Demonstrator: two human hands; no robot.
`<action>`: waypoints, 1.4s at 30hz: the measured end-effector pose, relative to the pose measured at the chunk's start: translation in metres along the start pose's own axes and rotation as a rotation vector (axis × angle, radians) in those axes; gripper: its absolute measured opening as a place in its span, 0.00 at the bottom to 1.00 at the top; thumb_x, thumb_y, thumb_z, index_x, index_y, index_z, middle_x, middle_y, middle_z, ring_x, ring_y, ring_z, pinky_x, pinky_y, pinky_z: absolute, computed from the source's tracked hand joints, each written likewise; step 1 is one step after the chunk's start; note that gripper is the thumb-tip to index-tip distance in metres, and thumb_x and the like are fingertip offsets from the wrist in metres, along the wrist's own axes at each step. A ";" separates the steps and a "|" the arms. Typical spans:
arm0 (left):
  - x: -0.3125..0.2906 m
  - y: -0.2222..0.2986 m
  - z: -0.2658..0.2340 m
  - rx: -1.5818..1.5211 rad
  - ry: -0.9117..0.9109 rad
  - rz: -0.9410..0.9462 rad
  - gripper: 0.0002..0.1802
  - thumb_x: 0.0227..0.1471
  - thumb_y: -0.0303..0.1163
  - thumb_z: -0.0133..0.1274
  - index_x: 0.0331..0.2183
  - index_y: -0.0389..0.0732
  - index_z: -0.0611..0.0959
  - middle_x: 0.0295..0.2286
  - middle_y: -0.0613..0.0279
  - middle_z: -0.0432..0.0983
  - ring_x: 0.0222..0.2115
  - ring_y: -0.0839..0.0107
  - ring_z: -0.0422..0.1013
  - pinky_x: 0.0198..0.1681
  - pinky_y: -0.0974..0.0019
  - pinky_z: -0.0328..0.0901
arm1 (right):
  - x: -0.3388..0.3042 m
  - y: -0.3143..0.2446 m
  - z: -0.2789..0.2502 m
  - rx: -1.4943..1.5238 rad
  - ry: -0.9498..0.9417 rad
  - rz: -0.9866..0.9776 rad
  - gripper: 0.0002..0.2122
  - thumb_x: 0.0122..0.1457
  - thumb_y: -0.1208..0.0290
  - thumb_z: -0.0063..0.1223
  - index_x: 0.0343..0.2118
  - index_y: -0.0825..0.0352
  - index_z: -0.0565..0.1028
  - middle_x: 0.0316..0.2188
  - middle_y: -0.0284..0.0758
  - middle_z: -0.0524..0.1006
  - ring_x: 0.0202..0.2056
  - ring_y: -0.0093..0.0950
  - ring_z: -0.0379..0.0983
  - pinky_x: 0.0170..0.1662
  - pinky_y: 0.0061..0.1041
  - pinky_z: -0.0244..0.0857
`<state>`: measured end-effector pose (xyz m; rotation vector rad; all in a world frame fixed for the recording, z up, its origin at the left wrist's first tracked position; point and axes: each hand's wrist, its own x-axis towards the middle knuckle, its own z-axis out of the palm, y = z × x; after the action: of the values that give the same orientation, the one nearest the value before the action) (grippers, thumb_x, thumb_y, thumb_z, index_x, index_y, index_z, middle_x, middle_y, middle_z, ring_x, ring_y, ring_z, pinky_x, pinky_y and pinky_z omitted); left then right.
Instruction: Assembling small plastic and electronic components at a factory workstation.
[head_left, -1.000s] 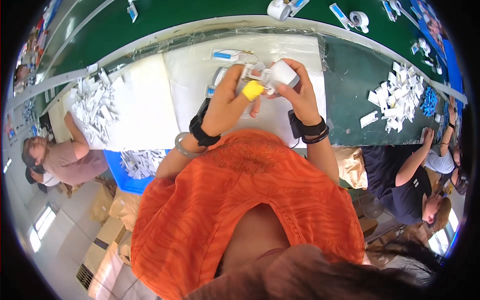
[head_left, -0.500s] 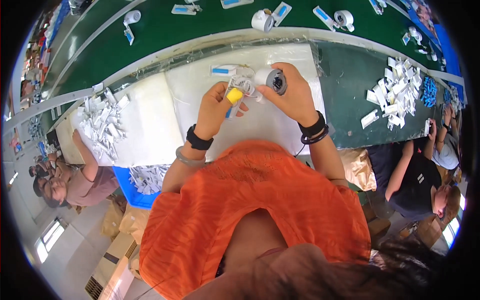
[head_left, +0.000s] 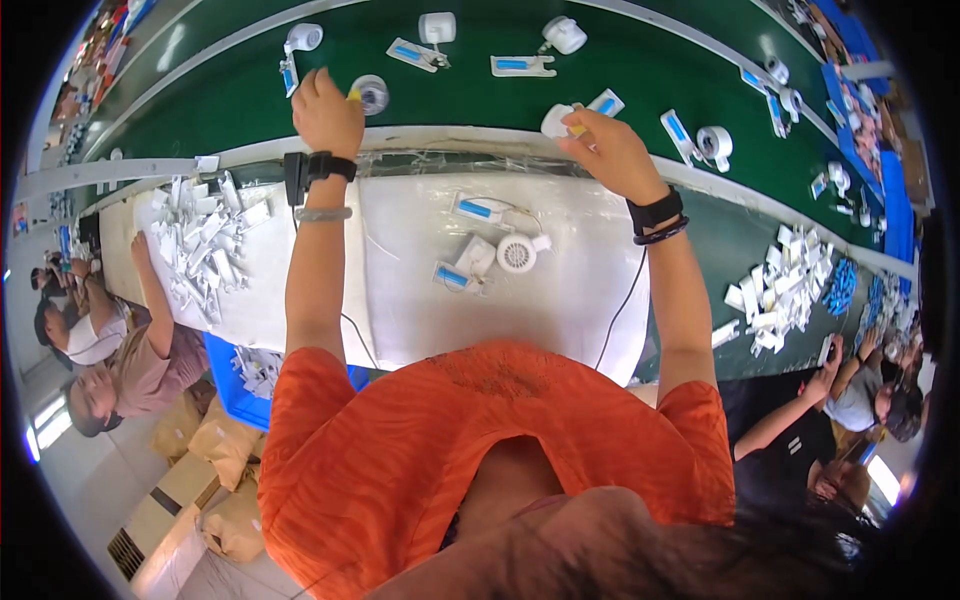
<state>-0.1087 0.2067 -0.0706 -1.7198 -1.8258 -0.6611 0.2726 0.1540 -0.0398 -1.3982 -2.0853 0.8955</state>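
Over the green belt, my left hand has its fingers spread, the yellow-covered thumb beside a round white housing with a grey ring. Farther right, my right hand pinches at the near edge of a white round housing on the belt; its fingertips are partly hidden and show a bit of yellow. On the white work surface before me lie a white round part with a slotted grille, a white boxy part and two white trays with blue strips, one of them the upper tray with a thin wire.
Several white housings with blue-strip trays ride on the green belt. White plastic parts are heaped at left, more at right beside blue cylinders. A blue crate stands below left. Co-workers sit on both sides.
Both hands have moved from the work surface out to the belt, the left far to the left. The parts they held are out of my grasp; a grille part and boxy part now lie on the surface.
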 end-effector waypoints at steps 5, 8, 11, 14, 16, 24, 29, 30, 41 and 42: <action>0.010 0.017 0.088 -0.306 -0.464 0.275 0.28 0.43 0.27 0.57 0.50 0.42 0.74 0.50 0.55 0.71 0.53 0.54 0.65 0.56 0.53 0.61 | 0.079 -0.015 0.034 0.025 -0.073 -0.062 0.16 0.57 0.58 0.57 0.42 0.64 0.75 0.36 0.38 0.79 0.32 0.35 0.78 0.36 0.31 0.70; 0.013 0.015 0.135 -0.162 -0.333 0.486 0.22 0.44 0.31 0.57 0.45 0.45 0.78 0.46 0.58 0.72 0.52 0.58 0.65 0.58 0.49 0.56 | 0.100 -0.025 0.060 0.053 -0.106 -0.126 0.16 0.56 0.64 0.59 0.44 0.67 0.74 0.36 0.39 0.79 0.31 0.31 0.79 0.36 0.27 0.70; 0.046 0.018 0.126 -0.184 -0.683 0.515 0.24 0.38 0.35 0.61 0.42 0.45 0.78 0.41 0.57 0.72 0.48 0.56 0.66 0.56 0.50 0.58 | 0.103 -0.024 0.071 0.013 -0.097 -0.108 0.15 0.57 0.68 0.58 0.46 0.65 0.73 0.40 0.39 0.78 0.36 0.33 0.78 0.39 0.28 0.70; 0.029 0.017 0.126 -0.298 -0.802 0.434 0.23 0.35 0.39 0.62 0.38 0.44 0.78 0.35 0.57 0.72 0.43 0.55 0.67 0.49 0.50 0.63 | 0.114 -0.018 0.088 -0.109 0.011 -0.181 0.17 0.57 0.74 0.55 0.50 0.63 0.71 0.45 0.40 0.75 0.43 0.36 0.75 0.44 0.31 0.69; 0.012 0.018 0.122 -0.431 -0.829 0.387 0.23 0.38 0.34 0.59 0.40 0.41 0.77 0.34 0.56 0.74 0.40 0.53 0.69 0.43 0.54 0.66 | 0.123 -0.021 0.096 -0.194 0.072 -0.210 0.24 0.54 0.81 0.52 0.55 0.58 0.69 0.52 0.40 0.70 0.51 0.43 0.68 0.51 0.36 0.65; 0.023 0.004 -0.011 -1.150 -1.346 0.303 0.22 0.45 0.30 0.55 0.43 0.34 0.75 0.28 0.54 0.75 0.26 0.66 0.71 0.31 0.63 0.66 | 0.132 -0.041 0.101 -0.093 -0.031 -0.613 0.21 0.50 0.77 0.61 0.49 0.59 0.74 0.52 0.38 0.70 0.58 0.38 0.63 0.57 0.35 0.60; 0.032 0.004 -0.107 -1.264 -1.525 0.429 0.20 0.45 0.30 0.55 0.42 0.35 0.76 0.24 0.58 0.73 0.24 0.68 0.68 0.29 0.66 0.63 | 0.057 -0.079 0.079 0.771 -0.713 -0.109 0.14 0.57 0.68 0.59 0.44 0.67 0.74 0.39 0.30 0.76 0.43 0.19 0.69 0.50 0.21 0.61; 0.035 0.008 -0.119 -1.256 -1.664 0.474 0.21 0.45 0.30 0.56 0.44 0.36 0.76 0.26 0.57 0.75 0.25 0.67 0.69 0.30 0.66 0.64 | 0.042 -0.085 0.077 0.854 -0.745 -0.085 0.13 0.56 0.69 0.59 0.43 0.67 0.75 0.36 0.30 0.76 0.41 0.19 0.69 0.48 0.21 0.62; -0.034 0.039 -0.179 -0.794 -1.161 0.400 0.15 0.50 0.30 0.50 0.40 0.33 0.71 0.28 0.41 0.76 0.32 0.44 0.73 0.33 0.50 0.66 | -0.059 -0.109 0.046 0.875 -0.636 0.099 0.02 0.58 0.77 0.54 0.33 0.68 0.75 0.30 0.33 0.78 0.28 0.17 0.71 0.33 0.16 0.64; -0.036 0.044 -0.181 -0.776 -1.138 0.318 0.18 0.49 0.30 0.50 0.42 0.31 0.70 0.28 0.39 0.76 0.32 0.43 0.73 0.33 0.49 0.66 | -0.066 -0.112 0.049 0.873 -0.631 0.093 0.02 0.58 0.77 0.54 0.33 0.68 0.75 0.30 0.33 0.78 0.28 0.17 0.71 0.33 0.16 0.64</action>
<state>-0.0537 0.0606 0.0368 -3.3007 -1.9420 -0.2248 0.1940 0.0500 0.0081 -0.7802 -1.6032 2.1555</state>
